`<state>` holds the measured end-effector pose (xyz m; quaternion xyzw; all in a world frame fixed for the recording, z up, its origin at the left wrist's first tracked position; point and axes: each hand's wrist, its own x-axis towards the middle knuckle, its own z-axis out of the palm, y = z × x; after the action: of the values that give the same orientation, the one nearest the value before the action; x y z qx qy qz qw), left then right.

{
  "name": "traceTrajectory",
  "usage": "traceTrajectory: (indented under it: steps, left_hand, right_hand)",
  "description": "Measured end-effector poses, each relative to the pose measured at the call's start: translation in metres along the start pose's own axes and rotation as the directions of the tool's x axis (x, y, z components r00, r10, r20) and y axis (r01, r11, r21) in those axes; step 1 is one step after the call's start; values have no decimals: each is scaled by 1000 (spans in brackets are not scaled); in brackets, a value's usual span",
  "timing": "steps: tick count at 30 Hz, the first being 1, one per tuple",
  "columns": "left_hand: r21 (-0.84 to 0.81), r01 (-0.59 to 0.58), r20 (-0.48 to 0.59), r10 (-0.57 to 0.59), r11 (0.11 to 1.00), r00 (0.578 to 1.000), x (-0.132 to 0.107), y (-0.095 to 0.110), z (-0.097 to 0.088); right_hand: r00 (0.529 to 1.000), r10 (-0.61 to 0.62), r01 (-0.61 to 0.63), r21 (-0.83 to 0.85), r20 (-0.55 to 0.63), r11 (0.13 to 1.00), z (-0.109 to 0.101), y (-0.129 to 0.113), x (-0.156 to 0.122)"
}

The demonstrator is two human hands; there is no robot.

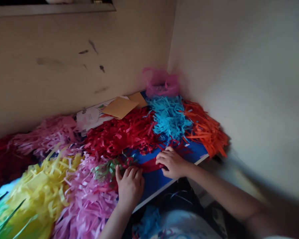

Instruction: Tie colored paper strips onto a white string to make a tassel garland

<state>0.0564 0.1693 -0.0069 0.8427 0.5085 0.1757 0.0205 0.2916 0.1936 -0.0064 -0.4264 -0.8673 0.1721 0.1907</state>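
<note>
L hand (129, 189) curled, fingers on thin green paper strips (109, 169), R hand (171, 162) curled over curved red paper strip (149, 165), long axis running L-R between hands, near front edge of blue rectangular board (151, 186); pinch unclear.

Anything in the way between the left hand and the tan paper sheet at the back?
Yes: the red paper fringe lies between the left hand and the tan paper sheet, with green paper strips just past the fingers.
</note>
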Motion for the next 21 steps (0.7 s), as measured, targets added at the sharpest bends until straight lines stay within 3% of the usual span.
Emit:
traceTrajectory:
  steps: [7, 11, 16, 21]
  left_hand:
    - [117, 41, 73, -50, 992, 996, 10, 9, -7]
    - [140, 41, 51, -49, 989, 997, 15, 7, -4]
    - [26, 19, 23, -20, 999, 1000, 6, -9, -4]
    - [-26, 81, 8, -81, 996, 997, 7, -16, -5]
  right_hand:
    - [997, 71, -70, 112, -4, 991, 0, 11, 9]
    - [996, 86, -86, 104, 0, 991, 0, 11, 9]
    - [998, 68, -68, 32, 9, 997, 3, 12, 7]
    - [985, 175, -175, -56, -4, 983, 8, 9, 16]
